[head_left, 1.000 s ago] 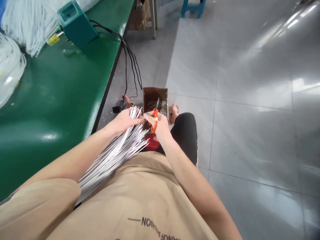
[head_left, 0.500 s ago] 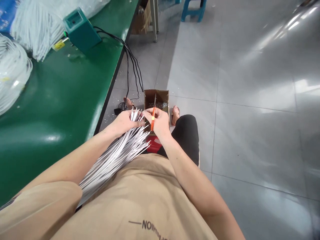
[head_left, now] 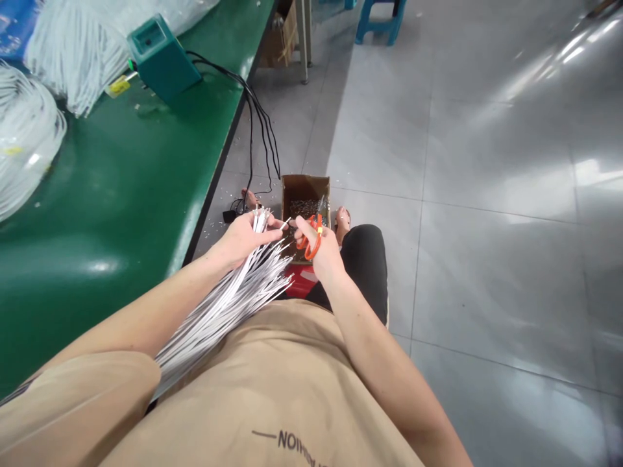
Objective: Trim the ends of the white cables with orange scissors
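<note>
My left hand [head_left: 246, 238] is closed round part of a bundle of thin white wires [head_left: 219, 305], and one wire end sticks out between its thumb and fingers toward the right. The rest of the bundle runs under my left forearm and across my lap. In my right hand [head_left: 325, 250] is a pair of scissors [head_left: 310, 241] with orange handles, blades pointing away over the box. The right thumb and fingertips are close to the protruding wire end; whether they touch it I cannot tell. Below both hands stands an open cardboard box [head_left: 305, 180] holding small cut scraps.
On the left is a green table [head_left: 121, 175] with coils of white wire [head_left: 29, 143] and a teal device [head_left: 163, 58]. Black cables [head_left: 260, 117] hang over its edge to the floor. A blue stool [head_left: 379, 26] stands farther off. Small scraps lie on the floor around the box.
My right hand has moved a little right, away from the left hand, and the scissors have turned so both handle loops show. The left hand stays on the wires.
</note>
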The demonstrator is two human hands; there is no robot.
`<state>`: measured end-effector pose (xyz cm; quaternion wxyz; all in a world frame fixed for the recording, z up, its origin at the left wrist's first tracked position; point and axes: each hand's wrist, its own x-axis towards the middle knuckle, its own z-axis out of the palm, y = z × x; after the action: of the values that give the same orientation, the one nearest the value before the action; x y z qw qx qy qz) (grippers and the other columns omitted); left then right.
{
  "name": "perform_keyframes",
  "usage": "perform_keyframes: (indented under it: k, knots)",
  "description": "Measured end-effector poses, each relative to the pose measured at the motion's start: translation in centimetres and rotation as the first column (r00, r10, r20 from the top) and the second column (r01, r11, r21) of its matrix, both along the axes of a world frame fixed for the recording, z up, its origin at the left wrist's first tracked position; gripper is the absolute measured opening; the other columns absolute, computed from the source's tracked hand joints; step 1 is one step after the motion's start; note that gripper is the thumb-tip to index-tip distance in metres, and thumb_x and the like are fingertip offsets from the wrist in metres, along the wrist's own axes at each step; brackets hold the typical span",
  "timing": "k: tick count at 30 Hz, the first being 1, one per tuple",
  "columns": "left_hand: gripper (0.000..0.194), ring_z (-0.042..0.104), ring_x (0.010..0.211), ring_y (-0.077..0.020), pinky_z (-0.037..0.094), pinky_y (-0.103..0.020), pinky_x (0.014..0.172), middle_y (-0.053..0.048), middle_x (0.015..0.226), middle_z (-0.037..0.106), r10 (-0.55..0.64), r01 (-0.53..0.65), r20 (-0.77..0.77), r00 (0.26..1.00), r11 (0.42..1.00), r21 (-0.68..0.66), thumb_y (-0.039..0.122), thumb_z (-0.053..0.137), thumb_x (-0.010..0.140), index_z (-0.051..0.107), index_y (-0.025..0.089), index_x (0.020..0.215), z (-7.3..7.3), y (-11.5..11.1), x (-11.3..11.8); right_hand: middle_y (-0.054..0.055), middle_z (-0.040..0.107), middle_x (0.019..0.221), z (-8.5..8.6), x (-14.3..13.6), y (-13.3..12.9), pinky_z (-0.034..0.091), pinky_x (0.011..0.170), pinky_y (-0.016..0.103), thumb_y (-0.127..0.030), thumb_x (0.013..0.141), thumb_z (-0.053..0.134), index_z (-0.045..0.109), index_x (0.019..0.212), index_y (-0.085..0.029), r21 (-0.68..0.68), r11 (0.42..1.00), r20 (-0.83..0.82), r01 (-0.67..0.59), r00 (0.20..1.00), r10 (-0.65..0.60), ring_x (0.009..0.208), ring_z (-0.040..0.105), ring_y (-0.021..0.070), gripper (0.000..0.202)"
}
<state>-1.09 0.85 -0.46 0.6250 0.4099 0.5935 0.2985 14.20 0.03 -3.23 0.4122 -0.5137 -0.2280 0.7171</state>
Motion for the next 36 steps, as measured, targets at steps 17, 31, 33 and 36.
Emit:
perform_keyframes:
  k: [17, 31, 33, 36]
  knots:
    - [0.033, 0.054, 0.070, -0.0080, 0.043, -0.018, 0.067, -0.002, 0.083, 0.060, -0.045, 0.119, -0.385, 0.922, 0.978, 0.172, 0.024, 0.066, 0.059, 0.043, 0.009, 0.079, 0.4, 0.1, 0.4, 0.002, 0.056, 0.073, 0.4, 1.1, -0.5, 0.028, 0.054, 0.024, -0.048, 0.073, 0.045, 0.059, 0.076, -0.022, -0.069, 0.745, 0.917, -0.663, 0.252, 0.309, 0.066, 0.049, 0.0163, 0.030]
    - [0.030, 0.049, 0.061, -0.0045, 0.034, -0.014, 0.052, -0.010, 0.086, 0.059, -0.013, 0.013, 0.005, 1.000, 0.997, -0.081, 0.020, 0.061, 0.070, 0.037, 0.009, 0.084, 0.6, 0.2, 0.9, 0.003, 0.055, 0.075, -1.0, 1.4, -1.2, 0.029, 0.057, 0.027, -0.047, 0.080, 0.041, 0.053, 0.070, -0.016, 0.063, 0.724, 0.990, -0.686, 0.137, 0.044, 0.068, 0.051, 0.0160, 0.034]
    - [0.034, 0.048, 0.062, -0.0047, 0.033, -0.014, 0.052, -0.010, 0.086, 0.058, -0.036, 0.036, 0.002, 0.999, 0.995, -0.089, 0.024, 0.064, 0.069, 0.039, 0.008, 0.086, 0.5, 0.2, 0.8, 0.002, 0.054, 0.074, -1.3, 1.6, -1.3, 0.028, 0.057, 0.026, -0.045, 0.080, 0.041, 0.053, 0.069, -0.016, 0.083, 0.724, 0.989, -0.684, 0.148, 0.026, 0.067, 0.050, 0.0153, 0.033]
    - [0.041, 0.049, 0.064, -0.0060, 0.033, -0.016, 0.053, -0.009, 0.084, 0.058, -0.038, 0.036, -0.027, 0.999, 0.997, -0.063, 0.030, 0.069, 0.065, 0.041, 0.008, 0.087, 0.1, 0.2, 0.6, 0.001, 0.054, 0.073, -2.0, 1.7, -1.3, 0.027, 0.055, 0.026, -0.043, 0.077, 0.044, 0.055, 0.070, -0.017, 0.092, 0.728, 0.981, -0.679, 0.187, 0.051, 0.064, 0.048, 0.0142, 0.029]
